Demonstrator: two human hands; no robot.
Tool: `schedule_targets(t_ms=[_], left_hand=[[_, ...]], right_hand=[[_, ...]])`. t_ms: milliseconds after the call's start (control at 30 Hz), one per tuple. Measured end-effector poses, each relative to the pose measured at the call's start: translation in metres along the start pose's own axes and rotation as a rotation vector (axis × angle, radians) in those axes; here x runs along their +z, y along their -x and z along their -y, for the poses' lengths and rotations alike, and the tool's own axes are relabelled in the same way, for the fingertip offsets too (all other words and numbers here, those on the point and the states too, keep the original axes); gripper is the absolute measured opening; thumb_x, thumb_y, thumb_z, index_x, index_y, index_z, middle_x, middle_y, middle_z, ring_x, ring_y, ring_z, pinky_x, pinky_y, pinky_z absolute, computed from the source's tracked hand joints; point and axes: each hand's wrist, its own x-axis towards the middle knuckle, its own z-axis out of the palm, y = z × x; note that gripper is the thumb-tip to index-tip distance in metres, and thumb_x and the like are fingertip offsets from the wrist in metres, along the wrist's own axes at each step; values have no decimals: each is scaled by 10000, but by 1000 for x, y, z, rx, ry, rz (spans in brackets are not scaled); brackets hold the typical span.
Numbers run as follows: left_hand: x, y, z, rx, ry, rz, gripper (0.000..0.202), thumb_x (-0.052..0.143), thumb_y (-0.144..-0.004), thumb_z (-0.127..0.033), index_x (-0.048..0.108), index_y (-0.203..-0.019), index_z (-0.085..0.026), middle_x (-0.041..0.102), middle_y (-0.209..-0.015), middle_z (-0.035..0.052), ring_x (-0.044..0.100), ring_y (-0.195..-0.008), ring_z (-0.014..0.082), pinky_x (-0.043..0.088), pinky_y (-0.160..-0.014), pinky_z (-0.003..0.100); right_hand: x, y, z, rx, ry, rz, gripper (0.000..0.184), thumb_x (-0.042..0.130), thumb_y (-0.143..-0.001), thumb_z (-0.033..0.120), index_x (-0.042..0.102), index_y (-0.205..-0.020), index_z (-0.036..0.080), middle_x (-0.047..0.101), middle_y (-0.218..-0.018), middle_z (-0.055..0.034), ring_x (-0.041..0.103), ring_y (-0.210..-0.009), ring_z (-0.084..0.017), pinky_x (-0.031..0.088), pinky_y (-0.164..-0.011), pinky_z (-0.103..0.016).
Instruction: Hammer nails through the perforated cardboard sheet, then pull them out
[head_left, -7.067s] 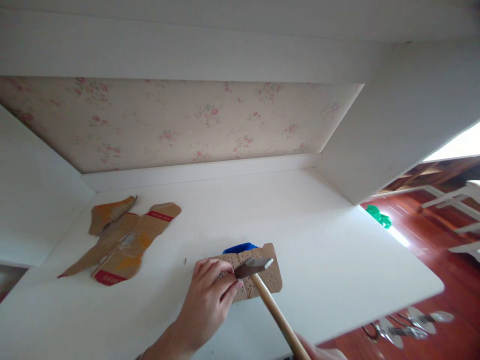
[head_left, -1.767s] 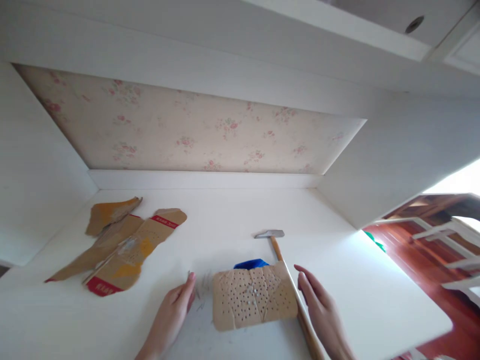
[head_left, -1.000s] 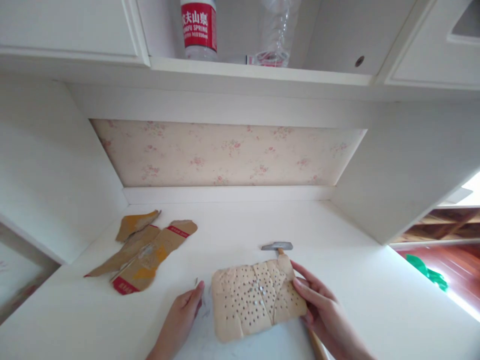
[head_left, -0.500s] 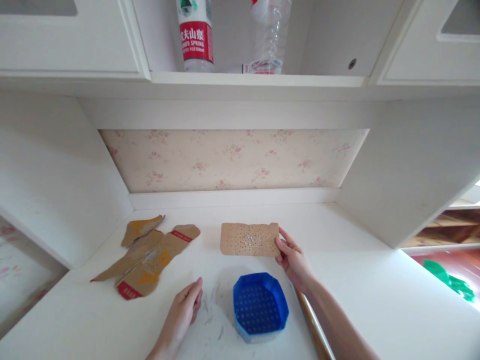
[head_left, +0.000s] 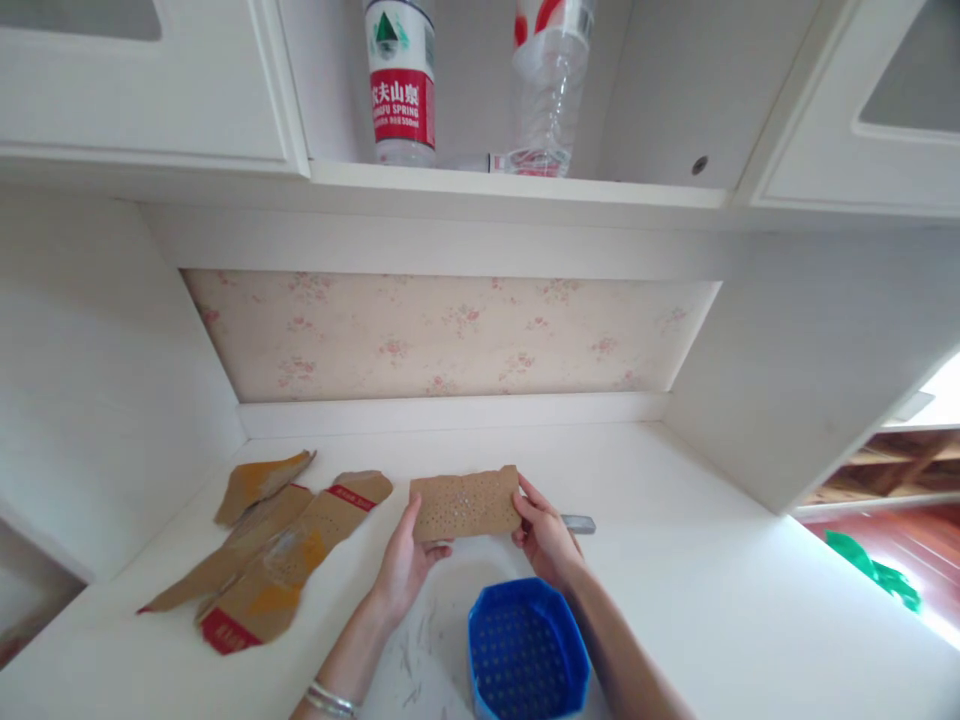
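A rectangular piece of cardboard (head_left: 465, 505), dotted with small holes, is held up off the white tabletop. My left hand (head_left: 405, 560) grips its left end, thumb in front and fingers behind and below. The right end is pinched by my right hand (head_left: 546, 530). Below the cardboard stands a blue octagonal basket (head_left: 529, 650) with a perforated bottom, close to my right forearm. From behind my right hand pokes the grey end of a flat tool (head_left: 579, 524); the rest of it is hidden.
Torn cardboard scraps (head_left: 285, 560) with red and orange patches lie at the left. Overhead, a shelf holds a labelled water bottle (head_left: 403, 95) and a clear plastic bottle (head_left: 551, 100). White side panels (head_left: 795, 340) flank the tabletop. Something green (head_left: 874, 570) lies at the far right.
My left hand has come up from the tabletop and taken hold of the cardboard's left end. The cardboard and my right hand have shifted left. The grey tool end has come into sight.
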Motion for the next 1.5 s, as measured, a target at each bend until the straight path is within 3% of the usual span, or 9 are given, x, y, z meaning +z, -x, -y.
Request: schedule_targets(t_ms=[167,267,400,600,700,1033,1267,1500], left_hand=[[-8,-2,2,-60,33,23,283,694,-870,-252,633,-1126,-149,759,-1002,117,733,-665,204,597,-635,313],[-13,-4,5,-63,51,17,240,676,-881,-218,634,-1105,-142,761,-1002,117,730,-640,195,603,-618,311],[-15,-4,6,-53,63,11,239,666,-889,-208,627,-1114,-139,754,-1033,117,726,-641,186,604,-618,309],[-14,-1,4,-45,69,54,313,729,-855,-258,634,-1128,-140,747,-1040,111,716,-658,181,598,-628,309],[-13,-1,5,-38,73,62,308,736,-851,-268,643,-1120,-150,748,-1014,94,707,-655,174,593,-614,303],[-12,0,7,-18,24,103,309,739,-855,-303,668,-1117,-156,730,-1074,105,684,-780,185,584,-646,306],[-14,-1,9,-33,-29,77,366,790,-799,-352,704,-1096,-155,737,-1083,120,698,-867,229,574,-676,314],[-16,-2,12,-10,-70,50,430,856,-719,-315,712,-1090,-153,747,-1048,111,700,-848,224,572,-677,306]], right_hand=[[14,1,0,72,-117,62,371,768,-800,285,688,-1153,202,703,-786,37,532,-494,-51,414,-400,-138],[18,2,-5,126,-185,100,276,739,-819,349,712,-1012,154,707,-724,25,545,-490,-59,457,-445,-149],[19,1,-16,190,-220,123,312,708,-830,440,706,-957,155,734,-704,18,559,-457,-68,483,-459,-173],[16,0,-29,232,-137,169,162,807,-699,251,689,-724,144,665,-543,22,556,-423,-85,463,-430,-183],[14,-2,-31,243,-102,174,166,808,-719,268,703,-785,157,708,-617,9,585,-468,-96,479,-448,-191],[4,-5,-35,313,-59,239,264,717,-848,285,711,-1066,137,796,-1014,-102,733,-880,-199,568,-798,-310],[10,-1,-30,333,-75,306,347,691,-874,328,674,-1179,165,794,-1044,-99,725,-961,-218,518,-931,-364],[7,-4,-34,349,-90,276,303,727,-835,292,712,-1101,145,796,-1034,-108,730,-964,-229,536,-916,-356]])
